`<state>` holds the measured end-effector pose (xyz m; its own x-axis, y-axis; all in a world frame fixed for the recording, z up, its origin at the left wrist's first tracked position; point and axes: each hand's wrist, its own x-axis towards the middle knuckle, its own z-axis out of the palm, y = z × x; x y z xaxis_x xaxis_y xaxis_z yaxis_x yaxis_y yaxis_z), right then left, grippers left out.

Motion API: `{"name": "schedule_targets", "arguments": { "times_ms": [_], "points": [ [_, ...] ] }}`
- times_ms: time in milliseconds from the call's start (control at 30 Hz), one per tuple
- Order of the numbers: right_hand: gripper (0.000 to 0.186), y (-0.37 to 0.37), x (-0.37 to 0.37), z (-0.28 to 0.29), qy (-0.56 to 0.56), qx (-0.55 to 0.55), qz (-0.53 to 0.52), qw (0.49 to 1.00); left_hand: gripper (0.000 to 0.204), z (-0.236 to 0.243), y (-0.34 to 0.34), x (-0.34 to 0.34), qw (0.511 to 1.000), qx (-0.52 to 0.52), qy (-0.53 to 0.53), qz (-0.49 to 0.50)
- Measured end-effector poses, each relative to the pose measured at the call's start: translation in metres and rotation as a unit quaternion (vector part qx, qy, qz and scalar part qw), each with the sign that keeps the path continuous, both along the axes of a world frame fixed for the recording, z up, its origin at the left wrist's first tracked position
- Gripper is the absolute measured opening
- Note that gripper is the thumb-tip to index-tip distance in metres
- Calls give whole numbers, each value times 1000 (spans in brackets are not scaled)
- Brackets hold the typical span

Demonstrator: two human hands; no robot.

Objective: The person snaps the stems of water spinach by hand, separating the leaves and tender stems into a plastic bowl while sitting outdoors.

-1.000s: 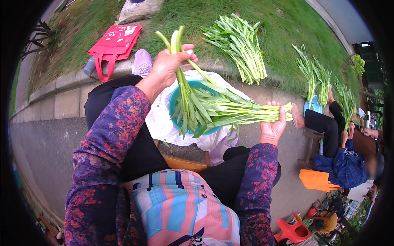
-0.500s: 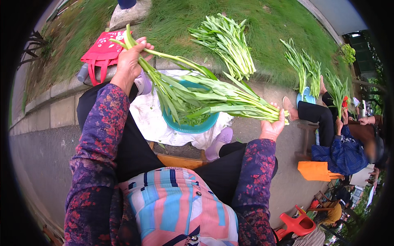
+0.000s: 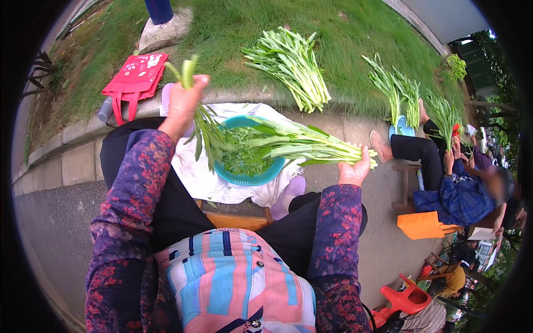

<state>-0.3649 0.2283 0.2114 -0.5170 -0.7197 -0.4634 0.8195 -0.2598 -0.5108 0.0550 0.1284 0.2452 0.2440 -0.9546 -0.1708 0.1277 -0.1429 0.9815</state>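
Note:
My left hand (image 3: 184, 106) grips a small bunch of leafy green stalks (image 3: 206, 133) by the thick stem ends, leaves hanging down beside the basin. Around the stem ends of a larger bunch of long-leaved greens (image 3: 308, 143) my right hand (image 3: 355, 168) is closed; its leaves reach left over the basin. The teal basin (image 3: 248, 180) stands between my feet, on a white cloth (image 3: 191, 178), and holds loose green leaves (image 3: 244, 145).
A big pile of greens (image 3: 294, 69) lies on the grass by the kerb. A red bag (image 3: 136, 77) and grey bottle (image 3: 106, 109) are at left. At right a person in blue (image 3: 463, 188) holds greens, near a blue basin (image 3: 401, 129) and a red chair (image 3: 404, 302).
My left hand has lowered slightly, and its stalks have swung down, apart from the right-hand bunch they were crossing. More of the basin shows. The whole view has shifted a little.

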Motion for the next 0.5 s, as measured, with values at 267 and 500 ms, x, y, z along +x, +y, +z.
{"name": "schedule_targets", "arguments": {
  "times_ms": [267, 500],
  "points": [
    [11, -10, 51, 7, 0, 14, 38, 999, 14, -4, 50, -90, 952, 22, -136, -274],
    [13, -11, 85, -3, 41, 21, 136, 990, 20, -19, 59, -119, 945, 28, -107, -308]
  ]
}}
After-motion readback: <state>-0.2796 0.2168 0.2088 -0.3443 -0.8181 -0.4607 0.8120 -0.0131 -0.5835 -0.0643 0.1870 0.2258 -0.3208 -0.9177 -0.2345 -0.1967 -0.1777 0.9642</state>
